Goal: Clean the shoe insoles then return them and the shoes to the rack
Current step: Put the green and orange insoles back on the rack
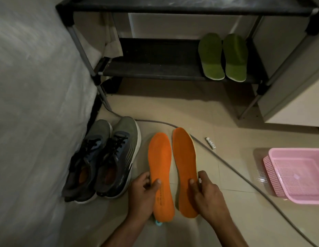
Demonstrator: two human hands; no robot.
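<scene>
Holding 2 flat orange foam insoles (173,173) over the tiled floor (226,202), the left hand (143,191) and right hand (207,195) are each pinching 1. Judging by this, cleaning is pending; next, the grey mesh sneakers (103,157) and black rack (155,68) await.

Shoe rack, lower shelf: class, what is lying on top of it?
On the shoe rack's lower shelf, a pair of green insoles lies side by side at its right end. The shelf's far left is partly hidden by a pale cloth.
</scene>
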